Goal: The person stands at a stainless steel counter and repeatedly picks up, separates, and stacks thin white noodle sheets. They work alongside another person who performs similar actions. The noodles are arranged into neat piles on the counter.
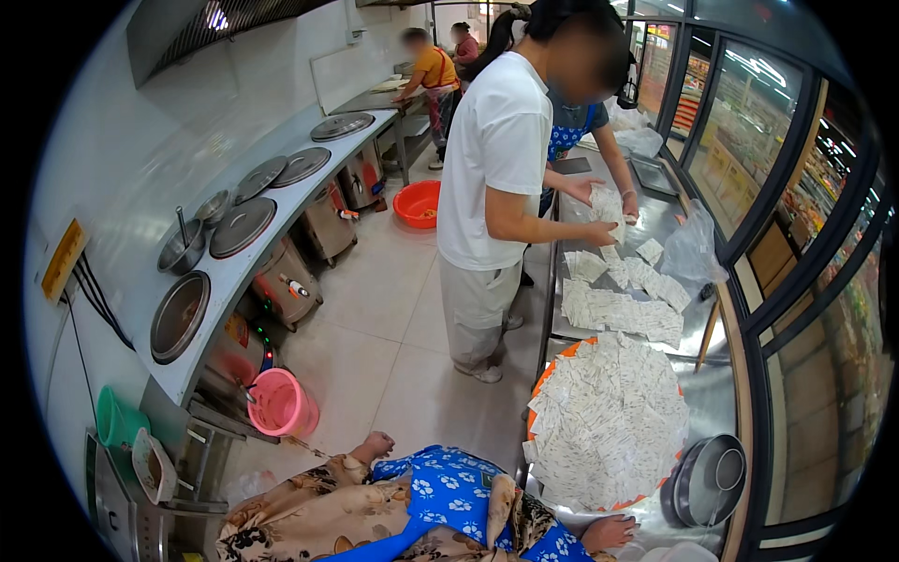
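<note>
My left hand (378,444) hangs over the floor at my left side, fingers curled, with nothing visible in it. My right hand (609,534) rests at the near end of the steel table (709,400), fingers apart, holding nothing that I can see. Just beyond it is a wide orange basin (539,383), heaped above its rim with flat, white, dark-flecked squares (607,428). More such flat squares (621,312) lie spread on the table past the basin. My blue flowered apron (449,485) and patterned sleeves fill the bottom of the view.
A person in a white shirt (499,140) and one in a blue apron handle squares across the table. Nested metal pans (709,478) stand at right beside plastic bags (692,246). Lidded steel cookers (242,228) line the left counter; a pink bucket (281,404) stands below.
</note>
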A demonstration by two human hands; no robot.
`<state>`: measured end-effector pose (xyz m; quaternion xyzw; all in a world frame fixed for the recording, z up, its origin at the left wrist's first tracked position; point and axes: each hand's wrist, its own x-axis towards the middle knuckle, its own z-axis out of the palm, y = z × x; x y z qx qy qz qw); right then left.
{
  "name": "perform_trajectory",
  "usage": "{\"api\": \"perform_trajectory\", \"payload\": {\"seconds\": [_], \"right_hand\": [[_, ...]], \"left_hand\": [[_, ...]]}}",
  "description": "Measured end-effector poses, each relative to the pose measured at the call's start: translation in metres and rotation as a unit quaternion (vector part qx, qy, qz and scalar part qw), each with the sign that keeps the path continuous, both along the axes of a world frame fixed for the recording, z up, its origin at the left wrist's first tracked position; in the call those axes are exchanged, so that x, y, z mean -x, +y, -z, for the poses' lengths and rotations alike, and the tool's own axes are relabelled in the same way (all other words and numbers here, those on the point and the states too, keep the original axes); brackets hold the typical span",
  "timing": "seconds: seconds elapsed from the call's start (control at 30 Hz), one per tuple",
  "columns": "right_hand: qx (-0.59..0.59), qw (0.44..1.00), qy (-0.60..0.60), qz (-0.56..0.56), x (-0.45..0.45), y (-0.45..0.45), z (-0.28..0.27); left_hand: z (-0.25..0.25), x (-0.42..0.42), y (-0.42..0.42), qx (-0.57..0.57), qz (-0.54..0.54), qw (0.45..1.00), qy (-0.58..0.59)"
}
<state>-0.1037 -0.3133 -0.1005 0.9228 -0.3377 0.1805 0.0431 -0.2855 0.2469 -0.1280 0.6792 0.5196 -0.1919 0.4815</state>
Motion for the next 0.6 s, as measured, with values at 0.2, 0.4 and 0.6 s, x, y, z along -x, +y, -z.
{"api": "perform_trajectory", "payload": {"seconds": [0.2,0.4,0.6], "right_hand": [[-0.055,0.997,0.046,0.01,0.003,0.028,-0.046],[-0.017,1.0,0.017,-0.004,0.005,0.015,-0.022],[-0.114,0.993,0.029,0.02,0.002,0.012,-0.028]], "left_hand": [[0.003,0.007,0.001,0.007,-0.023,1.0,-0.004],[0.007,0.007,0.004,0.003,-0.014,1.0,-0.016],[0.025,0.011,0.004,0.014,-0.024,0.999,-0.024]]}}
